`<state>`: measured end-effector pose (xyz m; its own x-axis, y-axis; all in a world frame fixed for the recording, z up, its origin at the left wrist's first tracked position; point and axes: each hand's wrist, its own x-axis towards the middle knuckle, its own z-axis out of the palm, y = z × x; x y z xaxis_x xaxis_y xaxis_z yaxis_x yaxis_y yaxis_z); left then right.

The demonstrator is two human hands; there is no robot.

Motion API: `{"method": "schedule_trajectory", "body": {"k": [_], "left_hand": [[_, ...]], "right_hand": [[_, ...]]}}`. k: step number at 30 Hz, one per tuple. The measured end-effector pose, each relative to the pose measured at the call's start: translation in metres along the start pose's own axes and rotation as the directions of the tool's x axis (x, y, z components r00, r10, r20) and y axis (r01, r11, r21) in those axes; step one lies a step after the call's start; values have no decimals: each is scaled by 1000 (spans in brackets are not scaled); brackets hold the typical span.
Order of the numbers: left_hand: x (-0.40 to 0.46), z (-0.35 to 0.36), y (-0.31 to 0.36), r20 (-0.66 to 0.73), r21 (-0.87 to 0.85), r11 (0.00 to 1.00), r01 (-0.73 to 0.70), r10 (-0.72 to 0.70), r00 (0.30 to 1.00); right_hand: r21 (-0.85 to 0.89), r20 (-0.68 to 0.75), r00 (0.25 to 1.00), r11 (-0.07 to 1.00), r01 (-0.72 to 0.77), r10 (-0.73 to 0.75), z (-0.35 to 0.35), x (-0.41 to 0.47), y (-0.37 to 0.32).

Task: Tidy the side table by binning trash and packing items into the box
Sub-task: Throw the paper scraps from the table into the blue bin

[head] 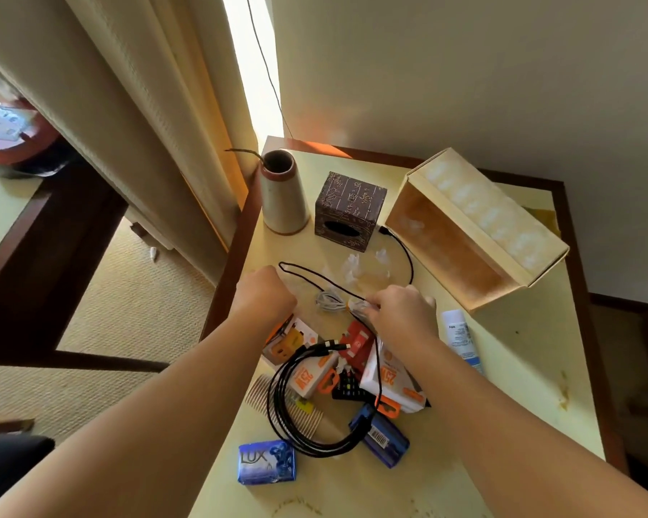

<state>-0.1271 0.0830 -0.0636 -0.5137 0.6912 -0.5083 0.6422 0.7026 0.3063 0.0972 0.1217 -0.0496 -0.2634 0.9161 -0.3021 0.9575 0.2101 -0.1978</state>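
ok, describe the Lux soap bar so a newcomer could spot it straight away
Start at the pale yellow side table and go to its near edge, closest to the person. The soap bar lies flat there, just beyond the loop of black cables. Unlike the darker blue packet to its right, it has LUX printed in large letters.

Daylight pours through a blown-out white gap between the curtain and the wall at far centre, casting an orange glow on the table's far-left corner. The pale tabletop is evenly lit; soft shadows fall under the forearms and beside the open box. Wide-angle distortion bends the table edges and stretches the near arms. The picture is slightly soft overall, and the far-left corner is blurred.
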Motion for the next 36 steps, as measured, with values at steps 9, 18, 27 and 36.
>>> {"method": "schedule_trajectory", "body": {"k": [9, 18, 27, 36], "left_hand": [[-4, 5, 4, 4, 33, 997, -71, 71, 997], [-19, 1, 3, 50, 30, 989, -146, 145, 988], [-28, 8, 21, 185, 205, 964, -170, 132, 974], [-39, 21, 43, 129, 408, 896, -176, 135, 982]], "right_hand": [[115, -71, 996, 991, 67, -59, 10, -19, 13], [166, -312, 912, 929, 330, -268, 12, -28, 9], [-50, -6, 983, 982, 182, -182, 2, -16, -12], [-158, 15, 996, 984, 85, -84, 14, -1, -13]]}}
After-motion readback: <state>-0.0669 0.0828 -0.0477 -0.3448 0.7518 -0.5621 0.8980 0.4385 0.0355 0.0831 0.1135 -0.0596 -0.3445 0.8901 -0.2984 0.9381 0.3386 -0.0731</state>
